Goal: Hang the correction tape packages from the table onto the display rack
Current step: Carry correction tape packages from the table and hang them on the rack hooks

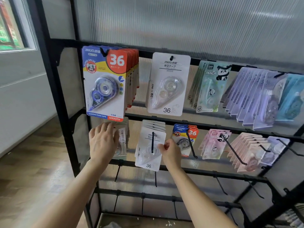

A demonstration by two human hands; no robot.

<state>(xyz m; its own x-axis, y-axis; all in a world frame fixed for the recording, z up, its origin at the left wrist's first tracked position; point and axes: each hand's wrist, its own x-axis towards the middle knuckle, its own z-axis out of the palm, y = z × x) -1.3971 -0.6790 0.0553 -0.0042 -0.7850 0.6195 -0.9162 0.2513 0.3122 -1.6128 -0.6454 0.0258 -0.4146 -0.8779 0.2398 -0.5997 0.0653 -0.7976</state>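
Pinch of right hand (170,151) on package (148,159)

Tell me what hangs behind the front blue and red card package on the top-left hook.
Behind the blue and red card package, red and white edges of more packages fan out rightward. Their fronts are covered, so the count is unclear.

The left forearm (79,183) and right forearm (197,191) are bare as far as the view shows them. The left hand (102,142) and right hand (169,152) are uncovered too. One right fingertip looks faintly reddish.
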